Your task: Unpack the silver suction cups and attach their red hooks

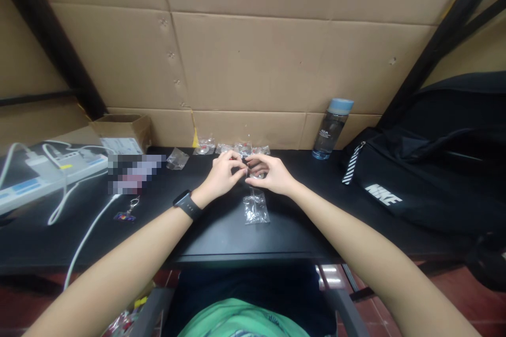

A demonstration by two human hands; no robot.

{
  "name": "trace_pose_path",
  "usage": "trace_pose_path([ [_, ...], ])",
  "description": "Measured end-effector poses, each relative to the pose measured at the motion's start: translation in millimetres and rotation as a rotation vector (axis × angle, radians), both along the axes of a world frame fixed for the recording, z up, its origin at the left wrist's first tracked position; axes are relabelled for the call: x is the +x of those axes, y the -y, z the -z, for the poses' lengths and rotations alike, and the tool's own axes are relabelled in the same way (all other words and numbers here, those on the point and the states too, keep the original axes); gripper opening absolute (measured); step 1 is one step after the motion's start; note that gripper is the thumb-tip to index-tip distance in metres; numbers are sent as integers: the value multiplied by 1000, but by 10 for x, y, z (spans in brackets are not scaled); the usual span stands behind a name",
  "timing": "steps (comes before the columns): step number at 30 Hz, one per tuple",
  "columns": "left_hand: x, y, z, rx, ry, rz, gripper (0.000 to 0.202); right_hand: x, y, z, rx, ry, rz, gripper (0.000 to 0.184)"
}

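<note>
My left hand (223,171) and my right hand (269,174) meet over the middle of a black table (221,231). Both pinch a small thin item (247,170) between their fingertips; it is too small to name. A black watch (187,204) sits on my left wrist. A small clear plastic bag (256,208) lies flat on the table just below my right hand. Several more small clear bags (237,148) with red and white contents lie in a row behind my hands, near the cardboard wall.
A water bottle (331,129) with a blue cap stands at the back right. A black sports bag (427,179) fills the right side. At the left lie a power strip (47,174) with white cables, a cardboard box (122,131) and a keychain (127,214).
</note>
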State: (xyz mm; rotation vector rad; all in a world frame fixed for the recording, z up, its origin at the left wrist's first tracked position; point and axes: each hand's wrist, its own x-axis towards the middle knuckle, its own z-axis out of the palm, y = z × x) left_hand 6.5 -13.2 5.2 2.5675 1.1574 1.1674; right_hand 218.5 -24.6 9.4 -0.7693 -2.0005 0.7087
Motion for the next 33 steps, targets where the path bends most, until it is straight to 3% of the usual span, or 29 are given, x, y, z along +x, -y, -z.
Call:
trace_pose_path([
  [11, 7, 5, 6, -31, 0, -15, 14, 1, 11, 14, -57, -28, 10, 65],
  [24, 8, -66, 56, -217, 95, 11, 18, -19, 3, -11, 240, 100, 46, 51],
  [29, 5, -63, 76, -148, 80, 24, 15, -4, 13, -4, 190, 88, 36, 55],
  [33, 11, -33, 64, -96, 37, 35, 14, 3, 4, 16, 42, 48, 19, 59],
])
